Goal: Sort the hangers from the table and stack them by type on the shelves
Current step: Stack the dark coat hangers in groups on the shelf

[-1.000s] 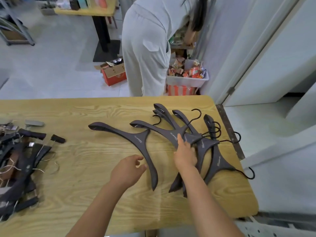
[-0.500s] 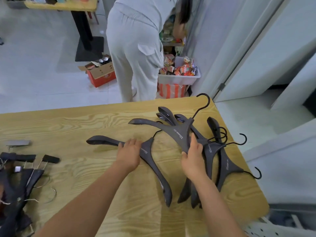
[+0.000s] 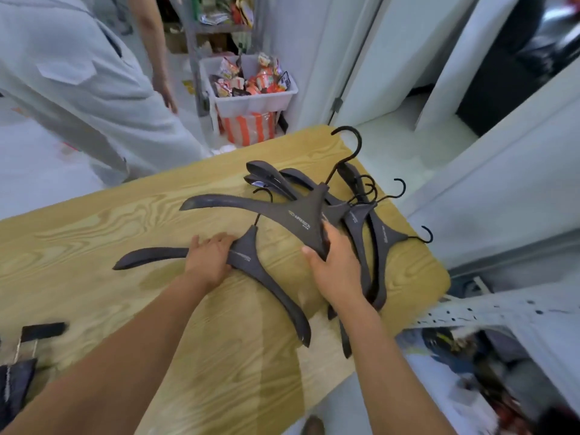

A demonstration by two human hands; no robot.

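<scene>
Your left hand (image 3: 210,259) lies on the near hanger (image 3: 248,255), a dark one flat on the wood-grain surface (image 3: 94,230). Its fingers (image 3: 219,238) curl over the hanger's left arm just beside the neck and hold it against the wood. Your right hand (image 3: 335,268) has hold of the lettered hanger (image 3: 295,218). The thumb is on the front of the broad middle part and the other fingers are wrapped behind it. That hanger is tilted up off the surface, with one long arm reaching to your left and its hook (image 3: 357,142) pointing away from you over the far edge.

Just to the right of that hand, near the surface's right edge, the pile of hangers (image 3: 381,243) lies overlapped, hooks splayed toward the right and far edges. A few clip hangers (image 3: 40,329) show at the lower left edge. Beyond the surface stand a white bin of packets (image 3: 251,98) and another person in light clothing (image 3: 78,89).
</scene>
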